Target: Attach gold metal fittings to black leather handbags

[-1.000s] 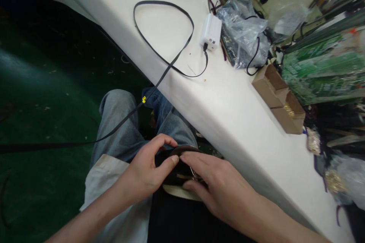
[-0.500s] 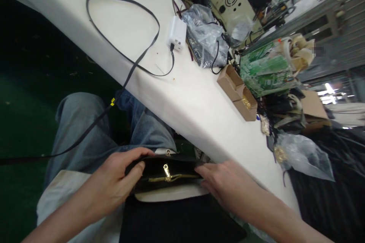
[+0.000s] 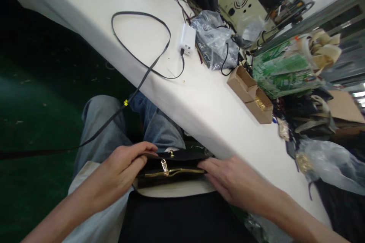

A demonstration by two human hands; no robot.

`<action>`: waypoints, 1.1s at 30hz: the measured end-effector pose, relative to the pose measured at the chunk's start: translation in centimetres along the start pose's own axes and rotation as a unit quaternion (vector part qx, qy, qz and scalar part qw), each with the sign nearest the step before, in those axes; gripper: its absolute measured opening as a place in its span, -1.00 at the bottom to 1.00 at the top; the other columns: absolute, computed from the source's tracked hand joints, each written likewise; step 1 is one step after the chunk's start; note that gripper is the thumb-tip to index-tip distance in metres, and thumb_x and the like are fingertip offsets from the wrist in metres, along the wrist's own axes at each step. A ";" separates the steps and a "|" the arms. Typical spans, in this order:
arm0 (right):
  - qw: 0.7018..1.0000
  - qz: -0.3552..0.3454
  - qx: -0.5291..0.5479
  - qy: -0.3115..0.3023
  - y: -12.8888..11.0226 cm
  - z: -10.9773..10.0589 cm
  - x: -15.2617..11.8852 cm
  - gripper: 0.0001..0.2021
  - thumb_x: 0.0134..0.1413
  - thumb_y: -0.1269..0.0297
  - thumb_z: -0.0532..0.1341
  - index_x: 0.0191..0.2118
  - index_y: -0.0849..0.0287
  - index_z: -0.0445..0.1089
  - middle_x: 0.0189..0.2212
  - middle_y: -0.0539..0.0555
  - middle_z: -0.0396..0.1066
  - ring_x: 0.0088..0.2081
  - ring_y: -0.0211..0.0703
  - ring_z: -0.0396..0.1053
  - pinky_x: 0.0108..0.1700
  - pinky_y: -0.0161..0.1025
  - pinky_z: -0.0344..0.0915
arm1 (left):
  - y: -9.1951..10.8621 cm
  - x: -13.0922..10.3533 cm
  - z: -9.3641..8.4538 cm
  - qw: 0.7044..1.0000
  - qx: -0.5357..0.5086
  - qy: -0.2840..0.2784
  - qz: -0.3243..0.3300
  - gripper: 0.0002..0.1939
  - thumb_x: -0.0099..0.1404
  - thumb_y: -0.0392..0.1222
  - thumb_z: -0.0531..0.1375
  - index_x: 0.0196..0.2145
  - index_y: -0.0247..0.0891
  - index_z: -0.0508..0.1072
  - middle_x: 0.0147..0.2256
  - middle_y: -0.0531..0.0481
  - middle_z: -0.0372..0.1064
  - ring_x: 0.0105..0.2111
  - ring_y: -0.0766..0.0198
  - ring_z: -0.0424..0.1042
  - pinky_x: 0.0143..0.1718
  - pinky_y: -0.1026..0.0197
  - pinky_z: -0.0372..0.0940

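- While the person sits at the near edge of the desk (image 3: 216, 121), a black purse (image 3: 171, 167) lies across the lap, just below that edge, held flat between both hands.
- Far left, a black strap (image 3: 94, 134) trails from the dark floor over the knee and up onto the desk, where it loops.
- The left hand (image 3: 119, 176) clasps the purse's left end, fingers (image 3: 142, 151) curled over the top edge and thumb beneath, so that end seems pinned steady.
- At the middle of the purse a gold zip (image 3: 171, 172) runs across, its puller (image 3: 164, 166) standing up near the left; the zip faces up, toward the camera.
- The right hand (image 3: 234, 184) presses on the purse's right end, fingers (image 3: 208, 165) stretched out flat and touching the end of the zip rather than closed round anything; it appears to keep the purse taut.
- Farther off on the desk lie a white charger (image 3: 186, 40), a plastic bag (image 3: 215, 40) and two cardboard boxes (image 3: 251, 89), well apart from the hands.
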State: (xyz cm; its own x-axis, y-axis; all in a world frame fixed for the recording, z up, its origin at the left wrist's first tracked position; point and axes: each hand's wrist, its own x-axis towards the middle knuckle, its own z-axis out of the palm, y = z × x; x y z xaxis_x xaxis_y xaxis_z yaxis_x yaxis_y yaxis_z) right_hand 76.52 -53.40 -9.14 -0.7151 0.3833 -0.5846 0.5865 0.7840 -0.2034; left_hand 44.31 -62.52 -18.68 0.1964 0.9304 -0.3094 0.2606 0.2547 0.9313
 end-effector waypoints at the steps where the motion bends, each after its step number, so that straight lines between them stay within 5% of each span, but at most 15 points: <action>1: 1.000 -0.012 0.002 0.006 0.1 -0.5 0.2 -0.72 0.46 0.47 0.11 0.14 0.12 0.43 -0.15 0.05 0.62 -0.26 -0.07 0.59 -0.31 -0.14 0.14 | 0.1 -0.2 -0.5 1.000 0.008 -0.011 -0.006 -0.59 0.56 -0.13 0.03 0.11 -0.04 0.64 0.00 0.08 0.70 0.01 0.15 0.66 -0.01 0.26 0.49; 6: 0.996 -0.063 0.024 0.052 0.8 -3.2 2.6 -0.70 0.48 0.50 0.05 0.15 0.16 0.42 -0.16 0.08 0.58 -0.26 -0.10 0.54 -0.23 -0.19 0.24 | 0.8 -1.3 -2.3 0.996 0.058 -0.067 -0.019 -0.61 0.54 -0.10 0.12 0.20 0.02 0.60 0.10 0.07 0.66 0.07 0.12 0.64 0.10 0.22 0.50; 11: 0.989 -0.125 0.014 0.071 1.5 -5.7 6.6 -0.73 0.58 0.36 0.07 0.20 0.15 0.45 -0.09 0.10 0.60 -0.18 -0.15 0.56 -0.17 -0.24 0.31 | 2.6 0.3 -1.3 0.983 0.175 0.011 0.052 -0.48 0.53 0.13 0.23 0.33 -0.09 0.47 0.33 -0.18 0.46 0.33 -0.13 0.45 0.38 -0.13 0.37; 15: 0.987 -0.138 -0.023 0.074 1.6 -6.6 8.8 -0.76 0.57 0.32 0.13 0.17 0.13 0.49 -0.10 0.08 0.62 -0.20 -0.14 0.57 -0.21 -0.25 0.31 | 4.3 3.8 1.0 0.960 0.255 -0.007 0.116 -0.65 0.52 -0.08 0.26 0.17 -0.25 0.53 0.31 -0.34 0.44 0.30 -0.25 0.47 0.34 -0.29 0.38; 21: 0.990 -0.108 0.002 0.095 1.8 -6.0 9.1 -0.90 0.45 0.42 0.24 -0.01 0.19 0.48 -0.07 0.10 0.64 -0.13 -0.10 0.59 -0.17 -0.23 0.33 | 4.5 6.0 2.8 0.955 0.196 0.050 0.218 -0.32 0.44 -0.29 0.30 0.43 -0.24 0.18 0.59 -0.36 -0.06 0.54 -0.15 0.14 0.50 -0.18 0.22; 26: 0.992 -0.103 -0.027 0.071 1.5 -6.1 8.6 -0.88 0.40 0.46 0.25 -0.04 0.15 0.45 -0.15 0.04 0.61 -0.21 -0.11 0.57 -0.25 -0.23 0.27 | 4.4 5.8 1.3 0.979 0.171 -0.034 0.101 -0.59 0.45 0.02 0.33 0.16 -0.16 0.44 0.18 -0.23 0.54 0.14 -0.13 0.61 0.17 -0.09 0.50; 28: 0.991 -0.106 -0.038 0.077 1.3 -6.2 8.6 -0.85 0.35 0.51 0.25 -0.06 0.15 0.44 -0.17 0.05 0.60 -0.23 -0.11 0.57 -0.27 -0.22 0.26 | 4.5 5.7 1.0 0.975 0.191 -0.057 0.098 -0.49 0.41 0.01 0.34 0.24 -0.16 0.41 0.18 -0.24 0.56 0.14 -0.18 0.60 0.17 -0.12 0.50; 33: 0.979 -0.158 -0.043 0.117 1.7 -7.1 9.6 -0.85 0.42 0.54 0.19 -0.09 0.15 0.43 -0.20 0.05 0.60 -0.25 -0.14 0.54 -0.23 -0.20 0.30 | 4.6 5.9 1.9 0.957 0.259 -0.045 0.126 -0.01 0.32 -0.35 0.17 0.60 -0.36 -0.15 0.44 -0.47 0.27 0.33 -0.24 0.47 0.30 -0.16 0.43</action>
State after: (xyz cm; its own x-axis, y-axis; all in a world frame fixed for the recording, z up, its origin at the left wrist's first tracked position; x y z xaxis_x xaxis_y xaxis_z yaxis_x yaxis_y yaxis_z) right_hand 67.98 -44.91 -9.50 -0.9294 0.2088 -0.3042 0.2949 0.9159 -0.2724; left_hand 48.48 -56.41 -16.59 0.3898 0.9125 -0.1243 0.6224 -0.1616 0.7659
